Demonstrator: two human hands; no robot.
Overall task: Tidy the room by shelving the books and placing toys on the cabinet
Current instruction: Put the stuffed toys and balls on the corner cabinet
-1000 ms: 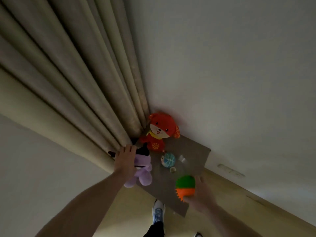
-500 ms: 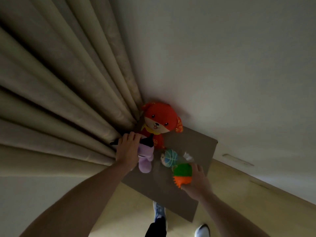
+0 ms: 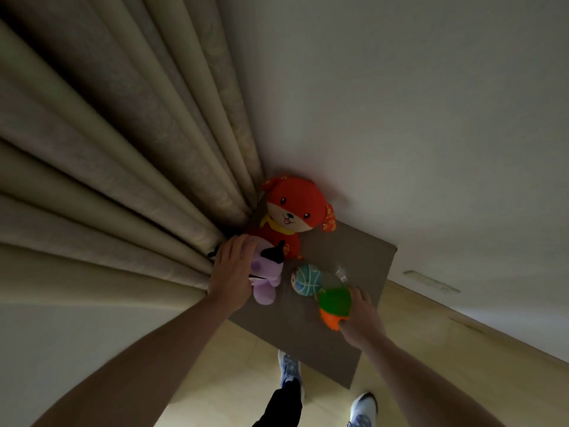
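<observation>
While both hands are occupied on the cabinet top, findings stand as follows:

Left hand [image 3: 233, 274]: laid over the purple plush [image 3: 267, 280], fingers curled round its far side, holding it at the curtain-side edge of the cabinet [image 3: 363, 260]
Right hand [image 3: 358, 317]: wrapped round the spiky ball [image 3: 335, 305], green half away from the wrist, orange half toward it
Purple plush, axis: runs from the fingertips back toward the wrist, legs pointing at the person; head tucked just beside the red plush dog [image 3: 289, 215]
Spiky ball, position: at or just above the cabinet surface, whether resting cannot be told; just beside the small teal ball [image 3: 306, 279], which lies between the two hands
Deciding relation: free surface lies right of and behind the right hand; the left hand has the curtain [image 3: 129, 180] hard against its knuckles
Judgement: each toy is already over its place, so letting go is likely next; the spiky ball may roll toward the near edge
</observation>
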